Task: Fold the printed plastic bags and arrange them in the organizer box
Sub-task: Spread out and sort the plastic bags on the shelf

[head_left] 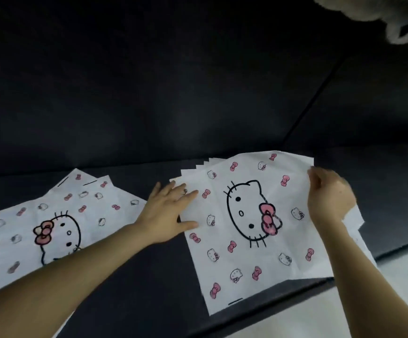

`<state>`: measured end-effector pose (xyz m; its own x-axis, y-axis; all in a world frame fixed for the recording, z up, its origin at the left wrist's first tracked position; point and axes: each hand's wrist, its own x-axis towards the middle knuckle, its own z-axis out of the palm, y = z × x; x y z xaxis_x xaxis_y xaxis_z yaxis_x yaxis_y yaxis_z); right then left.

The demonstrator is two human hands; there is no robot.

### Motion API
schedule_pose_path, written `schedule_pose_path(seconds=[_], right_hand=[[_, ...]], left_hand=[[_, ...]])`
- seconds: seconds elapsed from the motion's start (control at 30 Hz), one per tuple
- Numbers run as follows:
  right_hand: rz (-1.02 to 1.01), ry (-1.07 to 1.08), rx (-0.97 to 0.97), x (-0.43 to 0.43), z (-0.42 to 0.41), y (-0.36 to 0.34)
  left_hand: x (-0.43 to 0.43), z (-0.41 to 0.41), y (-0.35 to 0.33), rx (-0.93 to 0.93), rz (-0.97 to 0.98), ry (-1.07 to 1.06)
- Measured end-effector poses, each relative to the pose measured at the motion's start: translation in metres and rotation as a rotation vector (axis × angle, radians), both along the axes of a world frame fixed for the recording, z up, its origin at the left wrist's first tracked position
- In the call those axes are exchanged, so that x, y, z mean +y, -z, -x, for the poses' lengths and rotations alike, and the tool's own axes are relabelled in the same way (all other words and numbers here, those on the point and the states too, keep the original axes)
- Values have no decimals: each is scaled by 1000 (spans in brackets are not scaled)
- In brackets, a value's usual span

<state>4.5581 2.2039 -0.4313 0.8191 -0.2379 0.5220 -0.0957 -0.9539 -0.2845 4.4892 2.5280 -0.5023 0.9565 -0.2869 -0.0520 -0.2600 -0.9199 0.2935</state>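
Note:
A stack of several white plastic bags (246,259) printed with a cat face and pink bows lies fanned on a dark sofa seat at centre right. My left hand (171,211) lies flat with straight fingers on the stack's left edge. My right hand (329,196) pinches the top bag's far right corner, which is lifted a little off the stack. More bags of the same print (51,223) lie spread out at the left, partly under my left forearm. No organizer box is in view.
The dark sofa backrest (173,93) rises behind the bags, with a seam running down at the right. A fluffy grey thing (393,18) hangs into the top right corner. A pale floor (344,313) shows past the seat's front edge at lower right.

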Motion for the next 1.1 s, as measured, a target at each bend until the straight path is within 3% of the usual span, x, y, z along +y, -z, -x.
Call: schedule_pose_path(seconds=[0.1, 0.17, 0.23, 0.33, 0.43, 0.53, 0.63, 0.73, 0.83, 0.97, 1.1], right_hand=[[218, 108, 232, -4, -1, -1], [303, 39, 336, 17, 16, 14], [323, -102, 395, 44, 44, 43], [288, -295, 657, 73, 84, 77], [315, -263, 824, 74, 99, 93], [375, -130, 635, 88, 101, 83], [304, -276, 335, 138, 109, 79], [153, -542, 334, 208, 130, 75], [173, -726, 365, 263, 144, 82], [235, -766, 431, 289, 143, 101], [113, -765, 304, 280, 143, 119]], left_hand=[[-18, 5, 8, 9, -37, 69], [-27, 6, 10, 47, -37, 71], [-31, 8, 9, 66, -40, 67], [-27, 16, 6, 29, -55, 55], [-4, 35, 1, -7, -62, 37], [39, 63, 2, -72, -109, 6], [90, 97, 1, -81, -109, -105], [145, 127, 0, -79, -148, -224], [201, 150, 6, -51, -161, -383], [251, 161, 12, -83, -120, -635], [278, 153, 11, 72, -57, -762]])
